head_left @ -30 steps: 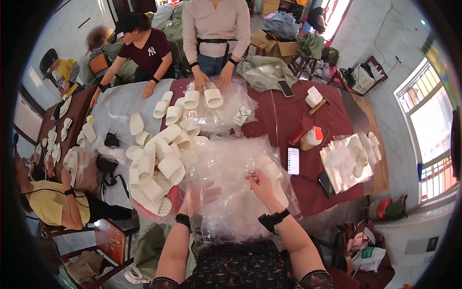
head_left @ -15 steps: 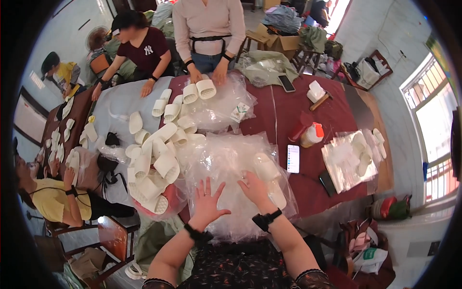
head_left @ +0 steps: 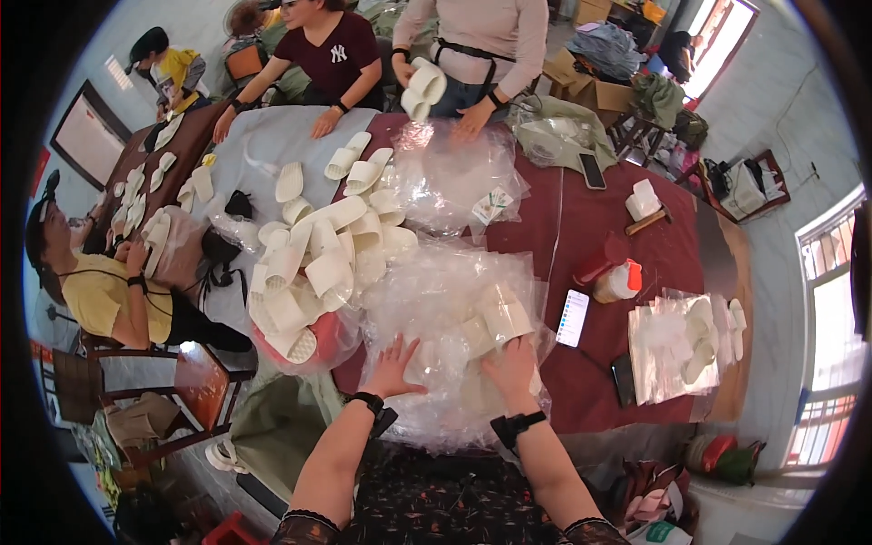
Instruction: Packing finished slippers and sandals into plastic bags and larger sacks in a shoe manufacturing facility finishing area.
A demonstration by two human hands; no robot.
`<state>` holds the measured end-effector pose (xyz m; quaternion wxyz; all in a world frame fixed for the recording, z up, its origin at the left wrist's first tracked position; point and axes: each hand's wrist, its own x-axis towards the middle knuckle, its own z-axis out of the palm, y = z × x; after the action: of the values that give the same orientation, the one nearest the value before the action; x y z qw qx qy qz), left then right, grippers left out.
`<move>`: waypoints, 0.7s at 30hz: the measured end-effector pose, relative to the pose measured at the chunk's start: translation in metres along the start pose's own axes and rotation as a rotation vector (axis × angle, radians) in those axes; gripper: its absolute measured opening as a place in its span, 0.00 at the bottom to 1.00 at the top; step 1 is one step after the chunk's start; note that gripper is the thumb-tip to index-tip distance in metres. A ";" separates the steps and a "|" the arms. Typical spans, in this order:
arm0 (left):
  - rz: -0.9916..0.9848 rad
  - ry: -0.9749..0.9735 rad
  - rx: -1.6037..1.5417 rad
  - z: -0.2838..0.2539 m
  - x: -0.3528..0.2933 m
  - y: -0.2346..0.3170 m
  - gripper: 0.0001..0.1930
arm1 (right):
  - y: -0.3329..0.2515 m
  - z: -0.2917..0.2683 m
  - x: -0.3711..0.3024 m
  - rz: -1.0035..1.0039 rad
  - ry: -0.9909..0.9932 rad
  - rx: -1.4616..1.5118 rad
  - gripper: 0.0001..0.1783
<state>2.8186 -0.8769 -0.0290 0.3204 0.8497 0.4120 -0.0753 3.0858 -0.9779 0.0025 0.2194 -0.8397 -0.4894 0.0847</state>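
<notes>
My left hand (head_left: 395, 369) lies spread on a pile of clear plastic bags (head_left: 413, 286) in front of me, holding nothing. To its right, my right hand (head_left: 514, 368) rests at the near end of a cream slipper (head_left: 507, 316), its thumb apart from its stretched fingers. The fingertips are partly lost against the slipper, and no firm hold shows. A second pale slipper (head_left: 475, 337) lies just left of it among the glossy plastic. A heap of cream slippers (head_left: 313, 259) is left of the bags, partly on a pink, plastic-wrapped bundle (head_left: 329, 341).
Across the table, a person (head_left: 472, 54) holds a pair of slippers (head_left: 424, 89) by another bag stack (head_left: 445, 177). To the right are a lit phone (head_left: 571, 318), an orange-topped bottle (head_left: 619, 282), a hammer (head_left: 649, 221) and a bag stack with slippers (head_left: 672, 350). Other people work at left.
My right hand has moved down to the slipper; my left hand has lowered onto the bags. The person opposite has lifted a pair of slippers off the table. The view has shifted.
</notes>
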 end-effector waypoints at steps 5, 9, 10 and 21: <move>-0.012 0.045 0.038 0.002 -0.004 0.007 0.63 | -0.004 0.019 0.013 0.050 0.056 -0.086 0.36; -0.030 0.039 0.060 0.004 -0.006 0.015 0.62 | 0.017 0.022 0.022 -0.008 0.167 -0.072 0.30; -0.036 0.025 0.069 0.004 -0.007 0.018 0.61 | 0.021 0.021 0.024 -0.020 0.181 -0.048 0.27; -0.192 0.176 0.086 0.013 -0.009 0.042 0.62 | 0.066 -0.051 0.033 -0.043 0.413 0.697 0.19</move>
<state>2.8463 -0.9100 -0.0156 0.2374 0.8227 0.5142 -0.0483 3.1727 -0.9924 0.0200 0.5864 -0.7040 -0.3946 0.0702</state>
